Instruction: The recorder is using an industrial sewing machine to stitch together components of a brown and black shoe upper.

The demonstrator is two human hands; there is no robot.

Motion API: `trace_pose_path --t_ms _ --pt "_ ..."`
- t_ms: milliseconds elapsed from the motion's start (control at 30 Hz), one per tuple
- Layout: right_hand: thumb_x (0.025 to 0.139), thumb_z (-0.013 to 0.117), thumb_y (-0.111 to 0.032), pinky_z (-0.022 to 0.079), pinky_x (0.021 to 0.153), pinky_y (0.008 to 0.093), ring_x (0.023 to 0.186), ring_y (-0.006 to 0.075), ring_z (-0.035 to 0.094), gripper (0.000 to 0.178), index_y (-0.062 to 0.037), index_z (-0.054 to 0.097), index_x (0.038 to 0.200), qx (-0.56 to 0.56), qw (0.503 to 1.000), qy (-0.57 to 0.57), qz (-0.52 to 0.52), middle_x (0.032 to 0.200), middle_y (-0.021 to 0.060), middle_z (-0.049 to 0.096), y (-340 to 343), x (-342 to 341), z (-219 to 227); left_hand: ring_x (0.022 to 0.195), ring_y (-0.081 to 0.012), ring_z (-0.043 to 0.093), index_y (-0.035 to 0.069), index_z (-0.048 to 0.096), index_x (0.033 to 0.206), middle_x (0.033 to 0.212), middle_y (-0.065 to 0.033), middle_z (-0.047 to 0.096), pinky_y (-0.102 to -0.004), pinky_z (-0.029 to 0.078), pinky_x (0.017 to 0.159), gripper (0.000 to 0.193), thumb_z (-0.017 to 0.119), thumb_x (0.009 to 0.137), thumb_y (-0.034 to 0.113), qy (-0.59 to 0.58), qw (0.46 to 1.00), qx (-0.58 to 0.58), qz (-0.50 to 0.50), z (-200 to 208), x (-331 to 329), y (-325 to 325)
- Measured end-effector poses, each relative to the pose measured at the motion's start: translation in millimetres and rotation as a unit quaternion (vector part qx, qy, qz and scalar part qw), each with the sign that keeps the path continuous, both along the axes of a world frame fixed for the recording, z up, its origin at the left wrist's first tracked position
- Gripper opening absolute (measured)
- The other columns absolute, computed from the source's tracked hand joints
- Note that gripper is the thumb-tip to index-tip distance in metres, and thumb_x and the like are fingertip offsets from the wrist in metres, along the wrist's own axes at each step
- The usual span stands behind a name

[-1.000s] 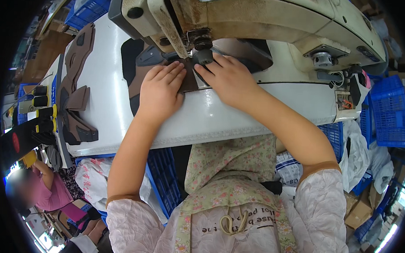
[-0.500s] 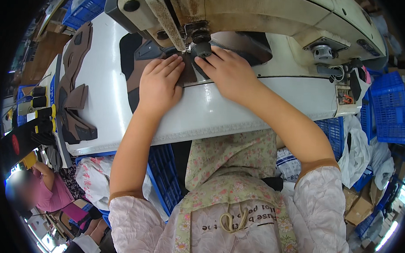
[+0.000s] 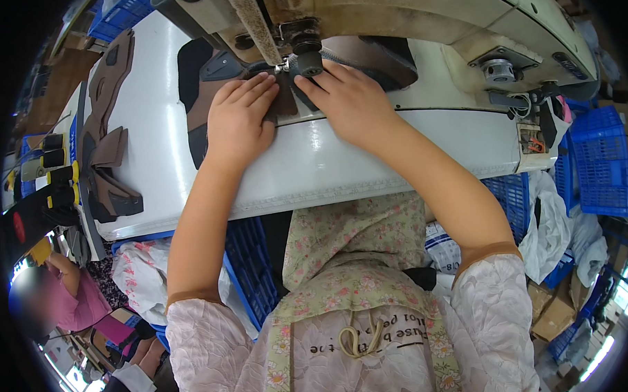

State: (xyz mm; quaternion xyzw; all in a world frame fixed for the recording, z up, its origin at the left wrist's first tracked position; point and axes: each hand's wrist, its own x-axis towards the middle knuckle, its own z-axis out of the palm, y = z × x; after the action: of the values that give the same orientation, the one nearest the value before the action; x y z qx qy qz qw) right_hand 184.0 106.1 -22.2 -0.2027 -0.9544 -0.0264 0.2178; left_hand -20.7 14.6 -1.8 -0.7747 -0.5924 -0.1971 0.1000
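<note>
A brown and black shoe-upper piece lies flat on the white bed of a sewing machine, partly under the presser foot. My left hand rests on it left of the needle area, fingers stretched and lying flat. On the other side, my right hand also lies flat, its fingertips on the piece close beside the round black part by the foot. A zip-like toothed edge runs along the piece behind the foot. The fingers and the machine head hide part of the piece and the stitching point.
Several more brown pieces are stacked at the table's left. Thread spools stand past that edge. Blue crates and white bags are at the right, another blue crate below the table. A person sits at far left.
The whole view has shifted slightly up and left. Both hands stay flat on the piece by the foot; a little more of its black part shows between them.
</note>
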Motion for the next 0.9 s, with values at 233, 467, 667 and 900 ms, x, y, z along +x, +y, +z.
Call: trace_pose_path --t_ms 233,467,667,900 --pt "0.086 0.053 -0.014 0.044 0.102 0.0386 0.123 0.0270 0.053 0.038 -0.0058 0.062 0.122 -0.011 1.000 0.021 0.008 0.130 0.0109 0.059 -0.6 -2.9 -2.1 0.119 -0.0221 0.060 0.002 0.070 0.108 0.118 -0.0111 0.068 -0.0389 0.043 0.103 0.051 0.053 0.061 0.002 -0.016 1.000 -0.001 -0.002 -1.4 -2.1 -0.4" --pt "0.086 0.053 -0.010 0.043 0.103 0.0393 0.126 0.0284 0.052 0.044 -0.0121 0.059 0.129 -0.034 0.999 0.000 -0.003 0.127 0.0146 0.060 -0.9 -0.5 6.2 0.113 -0.0207 0.063 0.003 0.071 0.102 0.114 -0.0092 0.070 -0.0393 0.044 0.100 0.041 0.058 0.064 0.007 -0.023 1.000 0.010 -0.010 -0.1 -0.6 1.5" --pt "0.087 0.053 -0.009 0.042 0.105 0.0401 0.128 0.0296 0.051 0.045 -0.0124 0.058 0.132 -0.045 0.999 -0.020 0.000 0.130 0.0174 0.058 -0.9 1.3 9.8 0.114 -0.0227 0.063 0.002 0.071 0.100 0.113 -0.0110 0.070 -0.0390 0.044 0.101 0.042 0.055 0.061 0.000 -0.064 0.998 0.002 -0.027 -0.8 -5.5 0.8" --pt "0.086 0.053 -0.008 0.040 0.106 0.0401 0.129 0.0288 0.050 0.047 -0.0125 0.057 0.133 -0.048 0.998 -0.031 -0.006 0.132 0.0179 0.057 -2.2 1.7 13.0 0.112 -0.0216 0.063 0.003 0.072 0.097 0.111 -0.0093 0.071 -0.0400 0.044 0.101 0.036 0.058 0.063 0.004 -0.067 0.997 0.016 -0.034 -1.8 -6.6 1.9"
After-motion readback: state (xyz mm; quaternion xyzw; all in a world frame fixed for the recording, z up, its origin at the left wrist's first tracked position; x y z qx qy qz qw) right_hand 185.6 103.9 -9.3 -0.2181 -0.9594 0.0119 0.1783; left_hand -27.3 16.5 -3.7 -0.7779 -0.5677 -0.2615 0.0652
